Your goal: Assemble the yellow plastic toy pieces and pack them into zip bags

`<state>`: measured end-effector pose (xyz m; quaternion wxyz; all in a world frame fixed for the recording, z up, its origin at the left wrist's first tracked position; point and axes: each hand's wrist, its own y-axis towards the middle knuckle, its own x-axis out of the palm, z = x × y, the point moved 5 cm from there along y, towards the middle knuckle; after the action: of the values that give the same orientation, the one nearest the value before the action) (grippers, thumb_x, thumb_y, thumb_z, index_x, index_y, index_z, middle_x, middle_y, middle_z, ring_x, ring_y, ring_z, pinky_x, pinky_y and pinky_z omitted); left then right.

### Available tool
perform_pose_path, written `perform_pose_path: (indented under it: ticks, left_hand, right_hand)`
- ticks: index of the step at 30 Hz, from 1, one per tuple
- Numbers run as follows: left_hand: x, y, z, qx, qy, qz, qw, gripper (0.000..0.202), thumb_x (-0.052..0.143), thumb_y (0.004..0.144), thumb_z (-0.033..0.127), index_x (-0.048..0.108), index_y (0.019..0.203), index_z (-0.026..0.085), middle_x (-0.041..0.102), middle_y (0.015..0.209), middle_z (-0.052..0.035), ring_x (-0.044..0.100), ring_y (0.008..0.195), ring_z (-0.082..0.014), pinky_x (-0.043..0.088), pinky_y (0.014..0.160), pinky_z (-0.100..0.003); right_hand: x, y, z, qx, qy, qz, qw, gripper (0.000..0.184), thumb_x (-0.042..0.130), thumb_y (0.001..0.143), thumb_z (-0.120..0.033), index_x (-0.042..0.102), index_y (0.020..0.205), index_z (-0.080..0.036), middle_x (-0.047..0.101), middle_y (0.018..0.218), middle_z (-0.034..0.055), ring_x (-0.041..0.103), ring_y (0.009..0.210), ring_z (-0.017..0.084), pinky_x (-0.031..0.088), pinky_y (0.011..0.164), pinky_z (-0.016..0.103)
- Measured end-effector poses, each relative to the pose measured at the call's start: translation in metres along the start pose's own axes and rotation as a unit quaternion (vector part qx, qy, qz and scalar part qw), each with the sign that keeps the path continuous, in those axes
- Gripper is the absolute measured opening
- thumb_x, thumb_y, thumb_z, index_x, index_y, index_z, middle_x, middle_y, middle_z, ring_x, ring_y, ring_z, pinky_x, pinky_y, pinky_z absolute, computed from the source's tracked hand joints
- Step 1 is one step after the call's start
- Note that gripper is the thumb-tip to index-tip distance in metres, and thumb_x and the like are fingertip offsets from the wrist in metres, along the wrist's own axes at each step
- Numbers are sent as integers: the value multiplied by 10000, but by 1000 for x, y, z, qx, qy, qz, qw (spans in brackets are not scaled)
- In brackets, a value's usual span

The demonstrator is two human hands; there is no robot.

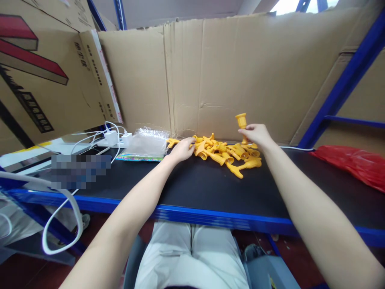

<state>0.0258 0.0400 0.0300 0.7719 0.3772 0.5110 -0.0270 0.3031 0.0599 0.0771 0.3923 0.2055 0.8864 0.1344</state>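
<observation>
A pile of yellow plastic pieces (221,152), with fluted cup-like ends and branching tips, lies on the black tabletop. My right hand (258,135) pinches one yellow plastic piece (241,120) at its narrow middle and holds it upright over the pile's back right, flared end up. At the pile's left end, my left hand (181,150) has its fingers curled over another yellow piece (172,142). That piece's forked tip sticks out to the left, and the hand hides its middle.
A clear plastic bag (148,142) lies left of the pile, beside white chargers (111,137) and cables. Tall cardboard (240,72) stands behind. A red plastic bag (350,164) lies at right. The blue table edge (210,214) runs in front.
</observation>
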Motion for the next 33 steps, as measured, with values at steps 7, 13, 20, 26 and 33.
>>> perform_pose_path:
  ticks: [7, 13, 20, 26, 33]
  left_hand:
    - [-15, -4, 34, 19, -28, 37, 999, 381, 346, 910, 341, 472, 1232, 179, 625, 1086, -71, 576, 989, -176, 416, 895, -306]
    - [-13, -6, 48, 7, -42, 12, 999, 440, 293, 912, 455, 452, 1252, 225, 664, 894, -31, 618, 801, -169, 449, 749, -278]
    - [-8, -4, 39, -6, -27, 11, 1000, 420, 388, 873, 465, 523, 1172, 202, 669, 860, -40, 619, 757, -165, 449, 715, -264]
    - [-19, -1, 23, -46, 17, 73, 996, 342, 470, 837, 384, 543, 1129, 220, 661, 950, -38, 613, 833, -176, 433, 753, -265]
    - [-30, -3, 19, -53, 72, 113, 990, 292, 500, 815, 331, 572, 1079, 227, 655, 944, -37, 604, 805, -167, 421, 699, -247]
  right_hand:
    - [24, -44, -43, -43, 273, -93, 956, 240, 730, 617, -285, 613, 767, -139, 623, 707, 42, 585, 563, 131, 519, 601, 308]
    - [50, -67, -64, -85, 370, -191, 905, 314, 770, 574, -341, 633, 789, -157, 657, 809, 54, 629, 705, 175, 522, 762, 379]
    - [54, -82, -79, -115, 410, -225, 876, 374, 758, 568, -423, 637, 824, -178, 666, 842, 44, 631, 811, 191, 509, 816, 385]
    - [48, -67, -67, -125, 393, -184, 892, 416, 719, 617, -466, 607, 890, -173, 655, 877, 48, 629, 740, 152, 511, 673, 290]
    - [43, -59, -55, -91, 290, -172, 937, 436, 623, 668, -581, 616, 816, -171, 622, 725, 39, 540, 512, 98, 451, 507, 252]
